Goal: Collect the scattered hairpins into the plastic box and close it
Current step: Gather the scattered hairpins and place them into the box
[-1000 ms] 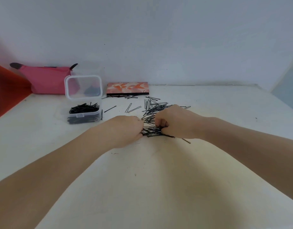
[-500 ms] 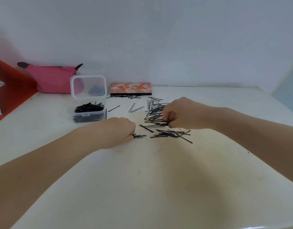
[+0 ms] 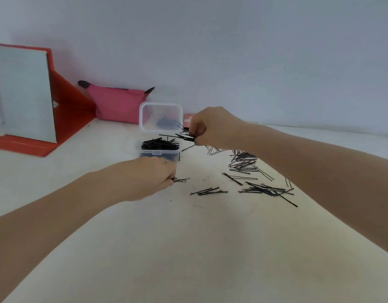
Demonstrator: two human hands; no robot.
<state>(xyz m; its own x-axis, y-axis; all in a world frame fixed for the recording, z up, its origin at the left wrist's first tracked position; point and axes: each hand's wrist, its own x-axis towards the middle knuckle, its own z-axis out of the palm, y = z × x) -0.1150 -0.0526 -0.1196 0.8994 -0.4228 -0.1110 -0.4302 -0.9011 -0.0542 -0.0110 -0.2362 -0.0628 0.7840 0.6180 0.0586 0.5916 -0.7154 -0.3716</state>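
— What does the person wear on the arms?

— No sleeve shows; both forearms are bare from the frame's edge to the wrist.

— And on the left hand [image 3: 149, 176]?

— Something thin and ring-like shows on one finger, too small to make out.

— The right hand [image 3: 212, 127]?

— Bare. One fingertip looks dark, perhaps a painted nail, but it is too blurred to tell.

One head-worn wide-angle view looks forward and down across the table [image 3: 188, 248] toward its far edge, seemingly near.
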